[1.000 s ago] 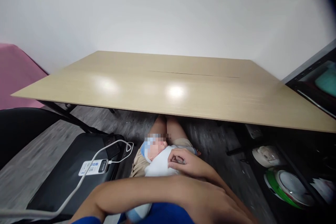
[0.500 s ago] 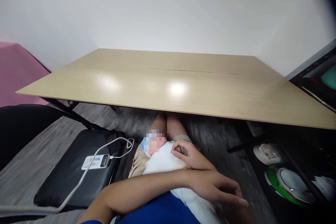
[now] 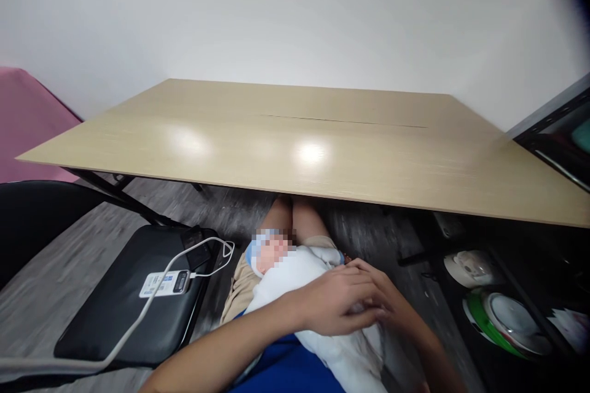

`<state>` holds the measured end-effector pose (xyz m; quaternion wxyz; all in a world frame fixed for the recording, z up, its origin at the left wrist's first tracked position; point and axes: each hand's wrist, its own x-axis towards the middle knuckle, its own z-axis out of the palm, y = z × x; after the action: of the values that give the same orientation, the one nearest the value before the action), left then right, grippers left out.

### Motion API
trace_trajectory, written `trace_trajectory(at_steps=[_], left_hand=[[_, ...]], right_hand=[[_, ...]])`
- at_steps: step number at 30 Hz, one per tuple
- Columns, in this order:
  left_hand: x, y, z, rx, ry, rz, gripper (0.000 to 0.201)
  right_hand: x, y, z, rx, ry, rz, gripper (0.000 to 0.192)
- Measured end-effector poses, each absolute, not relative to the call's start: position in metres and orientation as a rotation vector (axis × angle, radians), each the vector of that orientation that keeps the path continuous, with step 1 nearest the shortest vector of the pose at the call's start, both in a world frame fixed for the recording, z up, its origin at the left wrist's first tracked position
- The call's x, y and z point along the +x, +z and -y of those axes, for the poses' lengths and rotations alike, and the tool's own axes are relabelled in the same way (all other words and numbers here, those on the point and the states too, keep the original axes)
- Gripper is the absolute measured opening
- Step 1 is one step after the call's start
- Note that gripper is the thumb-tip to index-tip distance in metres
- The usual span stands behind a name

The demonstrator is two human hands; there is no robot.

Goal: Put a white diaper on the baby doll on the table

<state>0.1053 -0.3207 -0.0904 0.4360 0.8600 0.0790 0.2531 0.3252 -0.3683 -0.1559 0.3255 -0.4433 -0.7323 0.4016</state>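
Observation:
A small baby-like figure, which may be a doll, lies on my lap with its head (image 3: 270,252) blurred. It wears light blue on the head and is wrapped in white cloth (image 3: 295,276). My left hand (image 3: 338,299) reaches across above the cloth, fingers bent and closed, meeting my other hand. Whatever may be between its fingers is hidden. My right hand (image 3: 380,285) comes in from the right at the cloth's edge. Its fingers are mostly covered by my left hand.
A wooden table (image 3: 239,153) spans the front against a white wall. On the left, a black stool (image 3: 120,319) carries a white device (image 3: 165,283) with a cable (image 3: 142,319). At right, a dark shelf holds a green-rimmed round item (image 3: 488,319) and a pale container (image 3: 468,268).
My left hand has drawn back leftward and up from the right side of the cloth. My right hand has shifted right and down, and the two now meet. The view has tilted slightly down.

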Motion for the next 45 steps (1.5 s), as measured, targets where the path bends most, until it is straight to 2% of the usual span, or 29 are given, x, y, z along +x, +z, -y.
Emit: trace_trajectory(at_steps=[3,6,8,16,23,26,30,35,45], left_hand=[[0.08,-0.093,0.319,2.166,0.665,-0.358,0.027],[0.055,-0.094,0.323,2.162,0.657,-0.497,0.028],[0.041,-0.094,0.327,2.134,0.662,-0.55,0.027],[0.028,-0.091,0.333,2.033,0.702,-0.574,0.021],[0.029,-0.093,0.329,1.954,0.71,-0.576,0.024],[0.027,-0.094,0.329,1.933,0.719,-0.572,0.022],[0.024,-0.095,0.328,1.929,0.748,-0.535,0.015],[0.019,-0.102,0.327,1.886,0.763,-0.506,0.019],[-0.004,-0.106,0.34,1.435,0.907,-0.427,0.012]], right_hand=[[0.32,-0.143,0.366,-1.252,1.035,1.937,0.058],[0.313,-0.133,0.367,-1.356,0.925,2.061,0.035],[0.308,-0.13,0.368,-1.346,0.811,2.127,0.026],[0.308,-0.134,0.369,-1.365,0.602,2.123,0.023],[0.323,-0.138,0.358,-1.585,0.547,1.994,0.032],[0.318,-0.134,0.355,-1.546,0.619,1.984,0.038],[0.301,-0.12,0.357,-1.321,0.87,2.083,0.047],[0.28,-0.109,0.358,-1.138,1.141,2.146,0.044],[0.278,-0.101,0.357,-1.21,1.104,2.072,0.033]])
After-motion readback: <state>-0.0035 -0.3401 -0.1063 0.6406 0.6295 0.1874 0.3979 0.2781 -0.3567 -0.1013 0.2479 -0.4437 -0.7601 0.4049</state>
